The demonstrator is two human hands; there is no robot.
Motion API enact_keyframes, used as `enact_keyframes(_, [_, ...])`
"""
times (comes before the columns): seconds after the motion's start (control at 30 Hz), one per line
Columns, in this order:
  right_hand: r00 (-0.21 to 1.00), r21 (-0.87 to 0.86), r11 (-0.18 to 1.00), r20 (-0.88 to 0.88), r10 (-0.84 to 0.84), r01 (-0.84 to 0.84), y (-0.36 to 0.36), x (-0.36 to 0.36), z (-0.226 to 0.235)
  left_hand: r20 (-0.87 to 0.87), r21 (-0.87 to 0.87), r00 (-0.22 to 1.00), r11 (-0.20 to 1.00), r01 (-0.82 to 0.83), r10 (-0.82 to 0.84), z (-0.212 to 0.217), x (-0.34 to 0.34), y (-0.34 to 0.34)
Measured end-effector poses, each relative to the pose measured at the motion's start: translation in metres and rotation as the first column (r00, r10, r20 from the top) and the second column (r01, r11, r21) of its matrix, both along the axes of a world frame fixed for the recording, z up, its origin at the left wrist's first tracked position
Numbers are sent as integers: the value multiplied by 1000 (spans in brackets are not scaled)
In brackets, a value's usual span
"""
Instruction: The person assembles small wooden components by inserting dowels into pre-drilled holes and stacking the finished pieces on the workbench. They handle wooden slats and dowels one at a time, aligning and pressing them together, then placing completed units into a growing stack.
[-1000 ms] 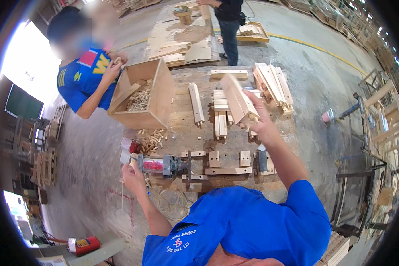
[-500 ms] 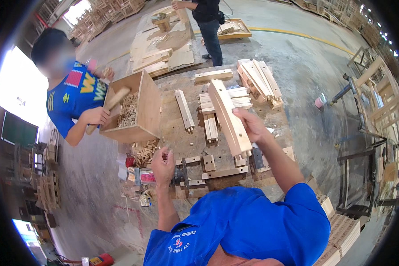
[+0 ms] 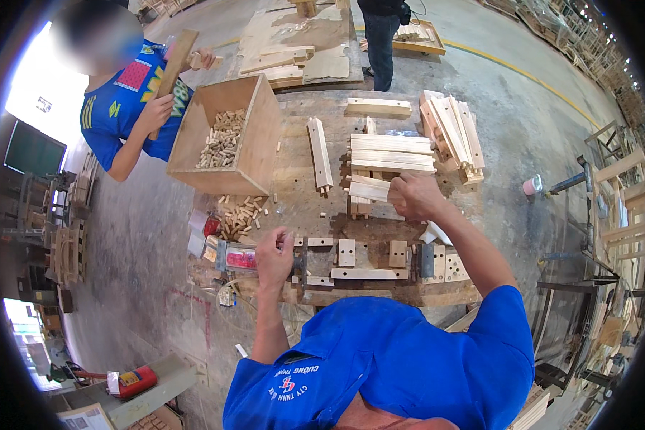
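**A:** why's the right hand [image 3: 416,196] way out on the end of that wooden piece [image 3: 369,189]?

**B:** my guess, it leaves the rest clear to line up with the stacked strips [image 3: 393,145]. That grip is closed round the right end, with the piece just on the near side of the stack, above the counter [image 3: 294,211]. Can't tell if it's resting on anything.

**A:** and the left hand [image 3: 273,256]?

**B:** fingers curled, over the clear-and-red cylinder [image 3: 240,259]. Can't tell if that grip has anything in it. Loose dowels [image 3: 241,215] are heaped nearby, probably for easy reach.

**A:** how's the piece look?

**B:** pale, squared, straight-edged, roughly parallel to the stack. Right end's hidden by fingers tho.
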State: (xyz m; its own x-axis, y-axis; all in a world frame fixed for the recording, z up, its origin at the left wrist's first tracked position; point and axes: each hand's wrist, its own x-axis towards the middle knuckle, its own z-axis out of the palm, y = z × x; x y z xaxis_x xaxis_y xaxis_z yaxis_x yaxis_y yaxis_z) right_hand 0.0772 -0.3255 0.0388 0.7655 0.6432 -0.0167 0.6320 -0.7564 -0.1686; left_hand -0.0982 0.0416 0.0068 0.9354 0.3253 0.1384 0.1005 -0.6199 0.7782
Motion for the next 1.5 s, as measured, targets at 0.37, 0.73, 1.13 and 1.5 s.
enact_keyframes(0.37, [988, -76, 996, 141, 58, -48, 1, 37, -41, -82, 16, 989, 992, 123, -121, 5, 29, -26])
enact_keyframes(0.73, [879, 430, 839, 180, -441, 333, -21, -19, -57, -46, -42, 967, 968, 248, -250, -18, 89, -72])
enact_keyframes(1.13, [654, 559, 417, -331, -680, 717, -65, -9, -114, -209, -493, 965, 869, 37, -159, -91, 212, -146])
enact_keyframes(1.5, [660, 614, 378, -331, -674, 693, -59, 1, -115, -146, -365, 988, 931, -1, -56, -99, 223, -152])
